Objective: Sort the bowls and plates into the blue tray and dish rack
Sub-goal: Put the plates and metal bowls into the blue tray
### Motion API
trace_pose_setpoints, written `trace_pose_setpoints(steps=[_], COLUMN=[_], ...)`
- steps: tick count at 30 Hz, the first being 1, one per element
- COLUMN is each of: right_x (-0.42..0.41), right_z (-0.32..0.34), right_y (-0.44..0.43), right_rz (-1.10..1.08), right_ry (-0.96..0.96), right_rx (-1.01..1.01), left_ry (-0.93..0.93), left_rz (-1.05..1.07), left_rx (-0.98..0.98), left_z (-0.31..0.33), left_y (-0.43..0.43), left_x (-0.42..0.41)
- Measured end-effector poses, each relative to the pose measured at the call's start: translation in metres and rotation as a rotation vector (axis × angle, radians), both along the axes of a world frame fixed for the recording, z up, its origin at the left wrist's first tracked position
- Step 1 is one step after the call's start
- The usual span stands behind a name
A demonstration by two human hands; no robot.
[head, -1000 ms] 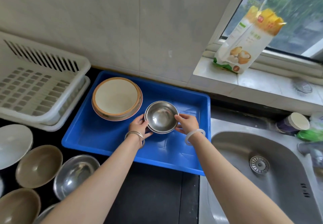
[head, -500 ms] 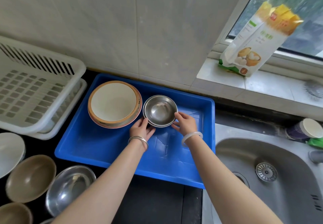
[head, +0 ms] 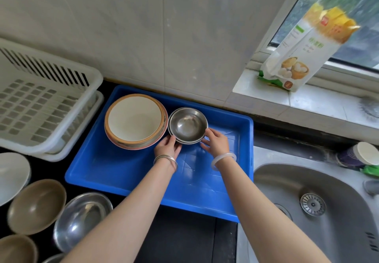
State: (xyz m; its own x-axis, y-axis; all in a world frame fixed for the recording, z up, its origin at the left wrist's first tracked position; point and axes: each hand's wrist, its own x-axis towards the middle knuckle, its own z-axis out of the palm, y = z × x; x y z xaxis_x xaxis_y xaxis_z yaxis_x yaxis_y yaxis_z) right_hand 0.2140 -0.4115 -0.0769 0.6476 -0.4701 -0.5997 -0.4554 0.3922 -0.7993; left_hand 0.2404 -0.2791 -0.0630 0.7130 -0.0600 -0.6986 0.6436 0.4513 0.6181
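Head view: nested steel bowls [head: 187, 125], at least two, in blue tray [head: 114, 166], between hands. Left hand [head: 167, 147] thumb at near rim, grip unclear. Right hand [head: 217, 142] fingers loose, touching rim. Cream bowl stack [head: 134, 119] alongside. On surface [head: 184, 238]: three brown bowls [head: 37, 205], one large steel bowl [head: 82, 219], one white plate [head: 12, 176].

The only view comes from a wide-angle camera on the person's head, looking forward and steeply down from close in, with both forearms [head: 127, 211] running up from the bottom edge. The left hand [head: 167, 146] and right hand [head: 216, 141] sit just above mid-frame over the blue tray [head: 123, 172]. Beyond the hands rises the tiled wall [head: 143, 37]. The dish rack [head: 41, 108] lies left of the left hand, the sink [head: 287, 191] right of and nearer than the right hand. The edges bend and blur, perhaps from the lens.
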Motion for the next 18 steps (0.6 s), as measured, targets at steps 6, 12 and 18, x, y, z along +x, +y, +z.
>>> trace_pose_setpoints(steps=[6, 12, 18], right_x=[-0.023, -0.066, -0.121], right_z=[0.024, 0.059, 0.069], right_y=[0.005, 0.038, 0.117], right_rz=[0.048, 0.193, 0.529], right_ry=[0.016, -0.042, -0.065], right_rx=[-0.113, -0.223, -0.219], left_ry=[-0.022, -0.149, -0.277], left_rz=[-0.077, -0.21, -0.25], left_rx=[0.08, 0.273, 0.562], left_z=[0.012, 0.03, 0.046], left_y=[0.02, 0.063, 0.138], left_x=[-0.016, -0.055, -0.127])
